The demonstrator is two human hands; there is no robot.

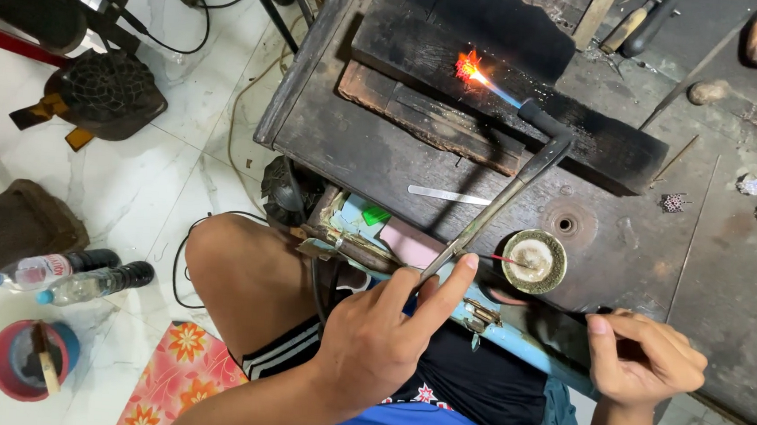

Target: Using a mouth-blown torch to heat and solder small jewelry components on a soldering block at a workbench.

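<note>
Head view looks down on a lit torch [504, 199], a long thin metal tube whose axis runs diagonally from the left hand [379, 332] up and to the right, ending in a dark nozzle that throws a blue-orange flame [481, 73] onto a charred block [506, 35] at the far side of the counter [711, 289]. The left hand is clamped around the tube's near end, forefinger stretched along it, so this hand is the nearer one to the torch. The right hand [643, 360] sits curled at the counter's near edge, well apart from the left; whether it grips anything I cannot tell. Between them stands a small round dish [535, 261] with a thin red stick [504, 259] lying into it. A flat metal strip [446, 194] lies left of the tube.
</note>
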